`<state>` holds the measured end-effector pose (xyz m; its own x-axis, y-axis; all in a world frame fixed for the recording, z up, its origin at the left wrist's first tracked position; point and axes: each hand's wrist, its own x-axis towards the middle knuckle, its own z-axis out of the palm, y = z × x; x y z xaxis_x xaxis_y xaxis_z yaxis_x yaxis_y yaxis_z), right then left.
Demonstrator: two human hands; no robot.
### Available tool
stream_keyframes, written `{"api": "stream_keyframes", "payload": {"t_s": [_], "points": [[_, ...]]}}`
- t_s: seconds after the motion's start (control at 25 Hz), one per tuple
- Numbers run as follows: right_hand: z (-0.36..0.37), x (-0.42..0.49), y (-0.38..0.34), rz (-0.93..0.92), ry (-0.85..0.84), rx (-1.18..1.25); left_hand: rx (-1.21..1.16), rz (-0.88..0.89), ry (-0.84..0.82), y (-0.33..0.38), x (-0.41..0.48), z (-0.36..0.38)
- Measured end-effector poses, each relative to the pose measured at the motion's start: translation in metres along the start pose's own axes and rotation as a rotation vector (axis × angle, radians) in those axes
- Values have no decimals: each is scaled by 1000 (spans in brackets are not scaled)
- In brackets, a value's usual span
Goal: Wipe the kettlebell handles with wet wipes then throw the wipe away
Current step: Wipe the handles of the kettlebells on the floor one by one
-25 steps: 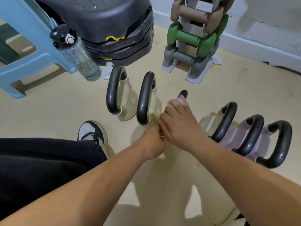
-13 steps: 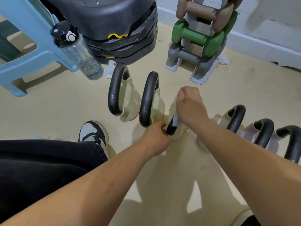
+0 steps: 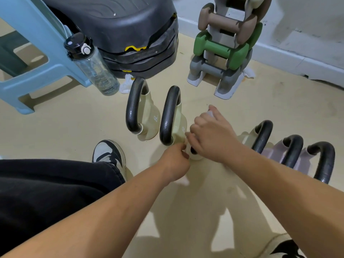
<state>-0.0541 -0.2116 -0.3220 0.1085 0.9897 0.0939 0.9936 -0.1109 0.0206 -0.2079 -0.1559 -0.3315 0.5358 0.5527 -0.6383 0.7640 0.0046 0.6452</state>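
Note:
Several kettlebells with black handles stand in a row on the beige floor. Two cream ones, the first kettlebell (image 3: 147, 118) and the second kettlebell (image 3: 170, 118), are at the left. A third kettlebell (image 3: 194, 152) is mostly hidden under my hands. My right hand (image 3: 214, 135) is wrapped over its handle with a white wet wipe (image 3: 210, 114) showing at the fingertips. My left hand (image 3: 176, 161) grips the near base of that handle. Three more kettlebells, one of them cream (image 3: 262, 138), stand at the right.
A dumbbell rack (image 3: 223, 53) stands behind the kettlebells. A clear water bottle (image 3: 93, 67) leans by a blue plastic stool (image 3: 28, 58) and a black step platform (image 3: 121, 34). Crumpled white wipes (image 3: 126, 84) lie on the floor. My shoe (image 3: 109, 153) is beside the kettlebells.
My right hand slid back down along the third kettlebell's handle toward me, with its fingers spreading over the handle. My left hand stayed at the handle's near base.

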Motion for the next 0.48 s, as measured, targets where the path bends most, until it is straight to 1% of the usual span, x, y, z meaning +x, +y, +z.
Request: {"api": "stream_keyframes", "payload": {"t_s": [0.08,0.12,0.2,0.24,0.28,0.32,0.4,0.44,0.48], "points": [[-5,17,12,211,-48,172,-46,28,17,4,6,0],[-2,24,20,351,-74,353,-69,37,13,5,9,0],[-1,31,33,715,-148,864,-100,35,9,6,14,1],[-1,32,33,873,-151,1062,-112,35,10,6,15,1],[0,32,29,998,-135,1203,-125,32,17,5,16,1],[1,33,20,1090,-81,1308,-121,30,21,5,17,1],[5,34,-10,1245,80,1424,-92,44,28,7,19,-1],[6,36,-27,1273,133,1416,-78,60,36,9,19,-2],[6,38,-42,1288,151,1383,-66,78,54,10,17,-3]]}}
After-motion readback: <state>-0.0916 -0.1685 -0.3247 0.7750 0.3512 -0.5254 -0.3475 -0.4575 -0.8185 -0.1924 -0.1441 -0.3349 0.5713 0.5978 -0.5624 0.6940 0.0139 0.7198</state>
